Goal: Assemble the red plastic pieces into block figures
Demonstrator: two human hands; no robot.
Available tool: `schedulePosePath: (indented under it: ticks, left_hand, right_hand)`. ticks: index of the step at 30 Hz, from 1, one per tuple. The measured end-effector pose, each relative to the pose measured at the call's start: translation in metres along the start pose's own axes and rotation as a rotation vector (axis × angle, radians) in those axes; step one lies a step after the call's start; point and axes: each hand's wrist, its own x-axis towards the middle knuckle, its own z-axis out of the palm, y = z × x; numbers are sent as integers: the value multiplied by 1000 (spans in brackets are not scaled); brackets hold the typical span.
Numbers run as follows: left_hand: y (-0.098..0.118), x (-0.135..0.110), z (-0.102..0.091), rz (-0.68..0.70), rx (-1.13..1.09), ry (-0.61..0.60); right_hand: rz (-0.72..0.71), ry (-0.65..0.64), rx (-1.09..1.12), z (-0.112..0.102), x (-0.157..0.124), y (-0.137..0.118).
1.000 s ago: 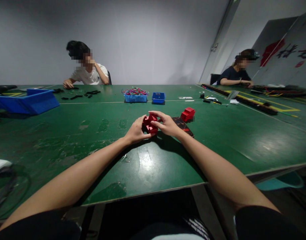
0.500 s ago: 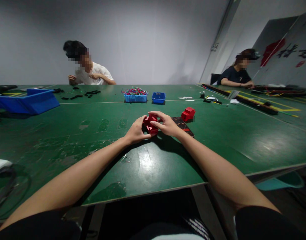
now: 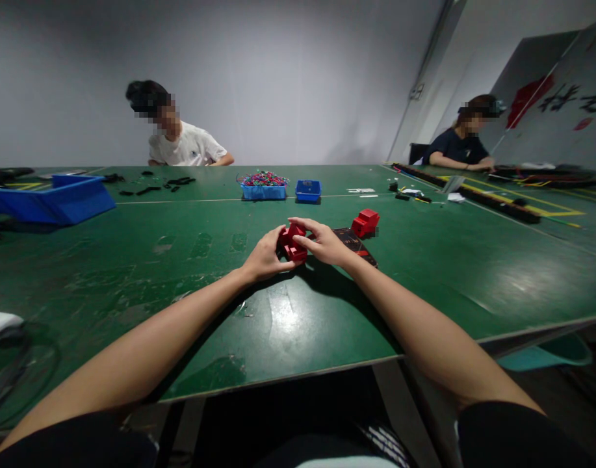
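Observation:
Both my hands meet over the middle of the green table [image 3: 181, 286]. My left hand [image 3: 264, 257] and my right hand [image 3: 323, 242] are closed around a red interlocking block puzzle [image 3: 291, 242], gripping it from either side just above the tabletop. A second red block piece [image 3: 366, 223] lies a little to the right and beyond my right hand. A dark flat card or box [image 3: 359, 246] lies on the table partly under my right wrist.
A small blue bin of coloured bits [image 3: 264, 184] and an empty small blue bin [image 3: 308, 190] stand farther back. A large blue tray [image 3: 54, 197] sits far left. One person [image 3: 181, 140] sits across, another person [image 3: 461, 143] at the right table.
My hands and the red puzzle have stayed put. The person across lowered their hands from the face and now sits more upright.

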Motion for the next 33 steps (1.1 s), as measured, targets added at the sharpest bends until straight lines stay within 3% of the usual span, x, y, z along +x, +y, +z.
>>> schedulePosePath:
  ticks: [33]
  left_hand:
    - [9,-1,-5,3,-31,-13]
  right_hand:
    - [38,-10,28,-2,1,0]
